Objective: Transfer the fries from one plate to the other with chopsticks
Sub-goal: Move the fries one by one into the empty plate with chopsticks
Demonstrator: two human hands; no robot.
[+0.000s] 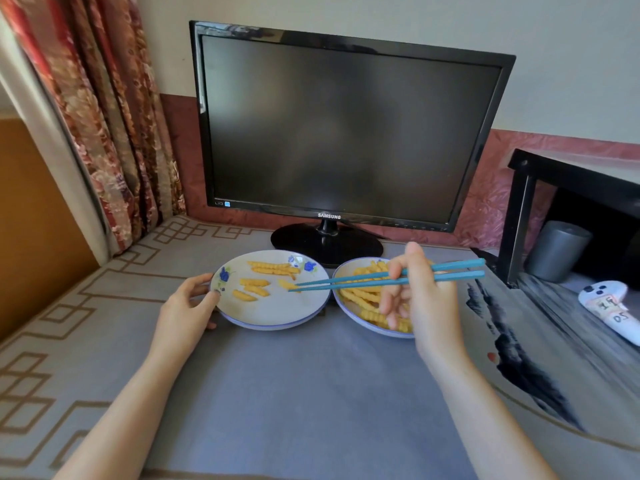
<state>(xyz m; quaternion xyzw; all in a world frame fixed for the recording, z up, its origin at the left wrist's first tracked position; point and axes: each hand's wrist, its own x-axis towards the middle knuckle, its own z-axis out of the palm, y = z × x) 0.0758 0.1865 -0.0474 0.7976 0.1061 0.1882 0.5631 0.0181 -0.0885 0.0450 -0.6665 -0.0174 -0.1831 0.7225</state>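
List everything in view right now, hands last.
Left plate: one, white with blue flowers, mat centre.
Right plate: one, white, right of it.
Left fries: about six, yellow, left plate.
Right fries: pile, yellow, right plate.
Chopsticks: two, teal, tips at a left-plate fry.
Monitor: one, black, behind plates.
Curtain: one, red floral, far left.
Shelf: one, black, right.
Cup: one, grey, under shelf.
Controller: one, white, far right.
Mat: one, grey, under plates.
Left hand: grips left plate's rim.
Right hand: holds chopsticks.
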